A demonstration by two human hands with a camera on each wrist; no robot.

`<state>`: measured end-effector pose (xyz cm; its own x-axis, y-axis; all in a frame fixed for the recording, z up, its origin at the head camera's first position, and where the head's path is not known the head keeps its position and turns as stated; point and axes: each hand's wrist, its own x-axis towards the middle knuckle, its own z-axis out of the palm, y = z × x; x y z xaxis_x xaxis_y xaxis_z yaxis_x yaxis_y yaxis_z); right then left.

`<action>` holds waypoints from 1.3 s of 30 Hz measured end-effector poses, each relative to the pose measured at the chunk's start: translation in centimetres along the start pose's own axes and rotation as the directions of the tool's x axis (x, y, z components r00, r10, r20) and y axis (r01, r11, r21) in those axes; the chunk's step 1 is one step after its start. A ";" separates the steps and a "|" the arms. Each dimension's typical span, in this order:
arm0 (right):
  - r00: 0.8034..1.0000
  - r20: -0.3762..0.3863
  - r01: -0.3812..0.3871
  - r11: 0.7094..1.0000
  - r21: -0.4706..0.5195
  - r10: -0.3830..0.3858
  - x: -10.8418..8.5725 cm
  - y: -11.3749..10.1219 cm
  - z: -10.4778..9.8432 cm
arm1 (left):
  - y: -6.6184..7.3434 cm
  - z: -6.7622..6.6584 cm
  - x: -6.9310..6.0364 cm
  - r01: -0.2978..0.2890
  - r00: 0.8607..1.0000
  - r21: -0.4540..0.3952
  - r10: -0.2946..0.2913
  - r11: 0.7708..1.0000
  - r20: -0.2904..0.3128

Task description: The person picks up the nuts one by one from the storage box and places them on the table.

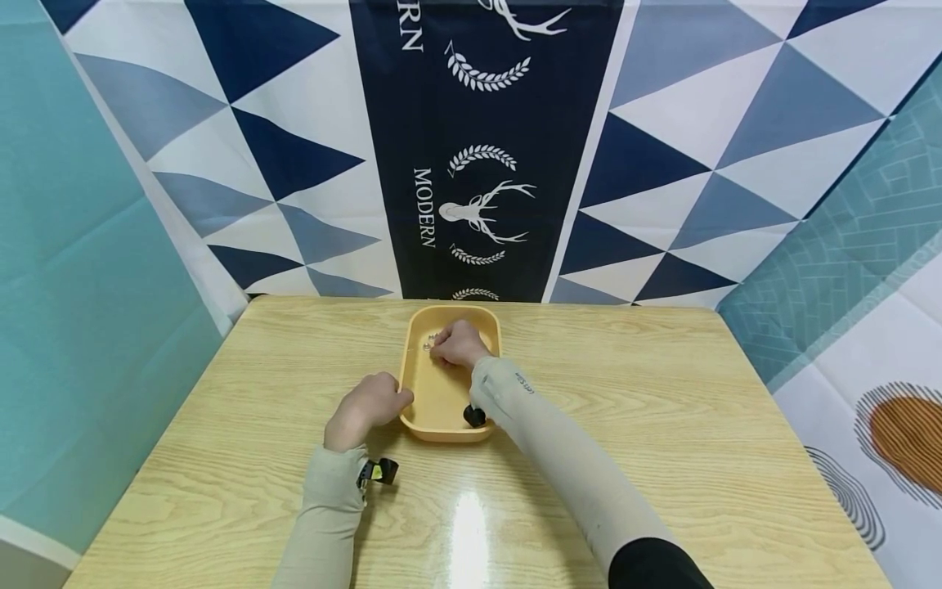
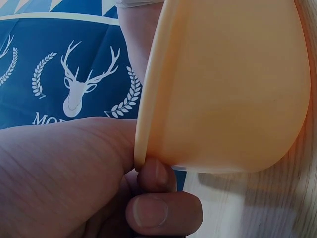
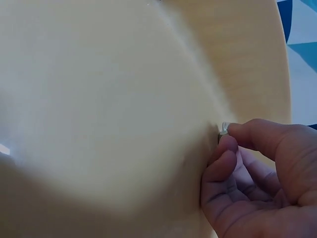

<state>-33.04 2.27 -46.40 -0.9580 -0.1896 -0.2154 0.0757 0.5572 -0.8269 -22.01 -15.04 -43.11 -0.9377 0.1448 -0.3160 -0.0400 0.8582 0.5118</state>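
A yellow-orange rectangular plastic tray (image 1: pixel 425 401) with rounded corners is on the wooden table. My left hand (image 1: pixel 368 402) grips its left rim, thumb on top and curled fingers below, as the tray's outer wall (image 2: pixel 233 89) shows in the left wrist view. Inside the tray, toward its far end, is my right hand (image 1: pixel 459 343). Between thumb and forefinger it pinches a small shiny, clear-looking piece (image 3: pixel 224 128), too small to tell its kind. A few similar small shiny pieces (image 1: pixel 427 346) lie on the tray floor just left of the right hand.
The wooden table (image 1: pixel 625 409) extends on both sides of the tray. Behind it hangs a patterned cloth (image 1: pixel 486 270) with deer heads and triangles. Teal cloth (image 1: pixel 96 270) covers the left side. A black wrist camera (image 1: pixel 474 415) sits over the tray's near right part.
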 end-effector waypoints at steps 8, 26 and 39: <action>1.000 0.014 0.008 0.994 -0.111 -0.006 0.1 -0.3 0.1 | -0.1 0.0 0.0 0.002 1.000 0.005 -0.002 1.000 0.000; 0.997 0.033 0.069 0.979 -0.192 -0.064 0.1 -0.3 0.3 | -0.1 -0.1 0.1 -0.005 1.000 -0.001 0.005 1.000 -0.008; 0.998 0.058 0.043 0.986 -0.160 -0.034 -0.1 -0.5 -0.1 | -0.1 0.1 0.1 0.003 1.000 -0.012 -0.003 1.000 0.003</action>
<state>-32.97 2.10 -45.96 -0.9423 -0.2552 -0.2168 -0.0109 0.6705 -0.7418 -22.06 -15.09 -43.29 -0.9366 0.1436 -0.3197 -0.0469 0.8526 0.5205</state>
